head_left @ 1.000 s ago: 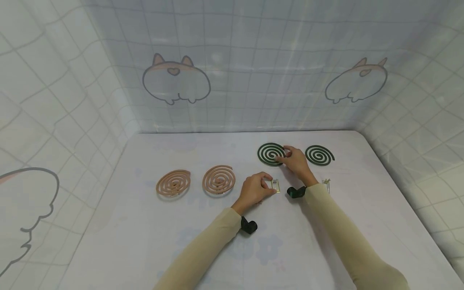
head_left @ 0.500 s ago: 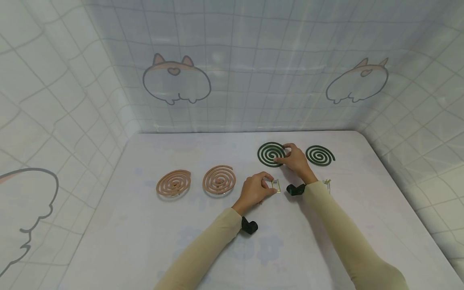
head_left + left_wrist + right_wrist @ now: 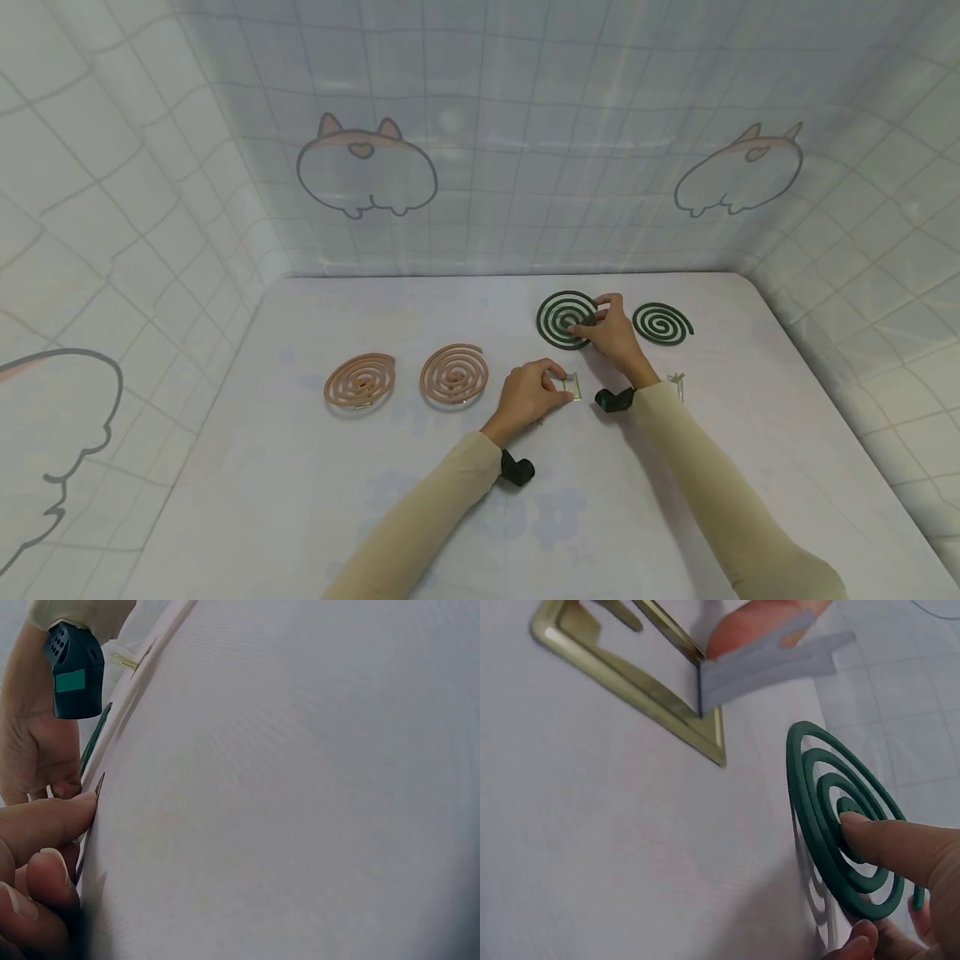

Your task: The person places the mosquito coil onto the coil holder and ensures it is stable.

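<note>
"Setting the clock's hub on the metal stand (image 3: pixel 630 686), as the head camera sees the table, where is the green coil (image 3: pixel 821 855)?"

"At 12 o'clock, in the right hand (image 3: pixel 613 337). The thumb presses near the middle of the spiral, with other fingers behind it. The coil is tilted, and its shadow shows on the white table (image 3: pixel 480 533)."

"Is its far rim clear of the surface?"

"I cannot tell."

"And the left hand (image 3: pixel 527 395)?"

"At 9 o'clock, narrowed to a pinch on that side of the stand, thumb and forefinger at its edge. The stand has a gold-coloured frame and a grey prong, and it lies on the table."

"What else is around?"

"A second green coil (image 3: pixel 662 323) lies flat at 2 o'clock. At 3 o'clock, a second stand (image 3: pixel 677 379) is partly hidden by the right sleeve (image 3: pixel 705 475). Out toward 9 o'clock are two tan coils: the nearer one (image 3: pixel 454 373) and the farther one (image 3: pixel 362 382), each with a bit of metal showing under its 6 o'clock edge."

"Anything on the wrists?"

"A small dark device (image 3: pixel 517 468) on the left, another (image 3: pixel 615 400) on the right."
</note>
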{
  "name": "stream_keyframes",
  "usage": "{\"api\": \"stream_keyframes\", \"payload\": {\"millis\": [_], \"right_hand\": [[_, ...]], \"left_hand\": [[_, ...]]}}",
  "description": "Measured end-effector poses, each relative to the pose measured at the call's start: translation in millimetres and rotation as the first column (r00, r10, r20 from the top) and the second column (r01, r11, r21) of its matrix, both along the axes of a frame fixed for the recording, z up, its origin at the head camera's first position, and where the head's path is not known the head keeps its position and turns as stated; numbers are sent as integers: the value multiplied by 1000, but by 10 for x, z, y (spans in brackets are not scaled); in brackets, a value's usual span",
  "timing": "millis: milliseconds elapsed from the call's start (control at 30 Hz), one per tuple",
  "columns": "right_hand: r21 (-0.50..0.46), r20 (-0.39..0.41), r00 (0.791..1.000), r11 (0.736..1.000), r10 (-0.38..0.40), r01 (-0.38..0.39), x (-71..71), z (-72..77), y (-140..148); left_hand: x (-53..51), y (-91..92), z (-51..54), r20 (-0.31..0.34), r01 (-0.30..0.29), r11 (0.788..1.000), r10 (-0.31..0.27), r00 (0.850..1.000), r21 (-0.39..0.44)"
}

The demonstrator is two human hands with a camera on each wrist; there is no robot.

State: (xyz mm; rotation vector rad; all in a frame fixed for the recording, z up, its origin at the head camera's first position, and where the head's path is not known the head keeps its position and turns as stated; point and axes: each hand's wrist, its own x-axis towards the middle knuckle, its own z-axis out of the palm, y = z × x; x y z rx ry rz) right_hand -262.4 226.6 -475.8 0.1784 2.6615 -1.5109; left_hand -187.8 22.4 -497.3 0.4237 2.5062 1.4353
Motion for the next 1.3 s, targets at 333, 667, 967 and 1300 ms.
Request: {"api": "stream_keyframes", "payload": {"millis": [333,667,967,1300], "right_hand": [[-54,-105,993,997,56,-62,29,-17,-60],[-120,-110,983,980,148,-161,56,-28,-80],[-61,-118,984,988,136,-144,74,-36,-99],[-163,-119,987,978,112,-131,73,-35,-78]], "left_hand": [[3,-13,-13,-12,10,1000,-10,1000,9],[-2,-16,2,-8,21,1000,-20,1000,15],[6,-10,1,-7,16,1000,-16,1000,18],[3,-12,-14,-13,5,1000,-4,1000,28]]}}
